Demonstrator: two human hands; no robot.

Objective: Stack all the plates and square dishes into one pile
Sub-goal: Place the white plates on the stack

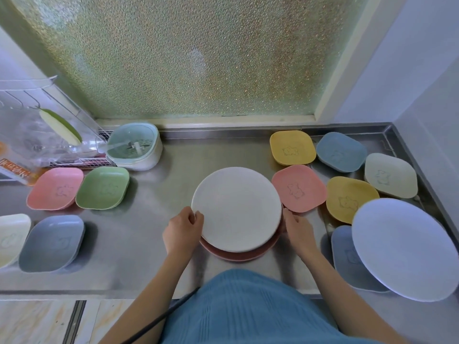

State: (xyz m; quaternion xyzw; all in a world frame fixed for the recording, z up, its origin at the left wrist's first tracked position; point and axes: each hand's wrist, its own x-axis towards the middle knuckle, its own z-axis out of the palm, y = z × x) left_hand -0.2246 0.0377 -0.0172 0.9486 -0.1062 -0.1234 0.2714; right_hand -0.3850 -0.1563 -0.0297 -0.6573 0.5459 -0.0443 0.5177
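A white round plate (237,207) rests on top of a pink round plate (238,254) in the middle of the steel counter. My left hand (182,232) grips the white plate's left rim and my right hand (296,230) holds the right rim. A big pale blue round plate (404,247) lies at the right, leaning on a blue square dish (344,254). More square dishes are spread out to the right: pink (298,188), yellow (350,198), yellow (291,147), blue (341,151), cream (390,175). On the left lie pink (56,188), green (103,187), blue (52,243) and cream (11,238) dishes.
A mint strainer basket (135,146) and a wire rack with a clear plastic bag (39,135) stand at the back left. A frosted window (186,55) backs the steel counter (149,207), whose raised rim runs along the right side. A dark cable hangs by the front edge.
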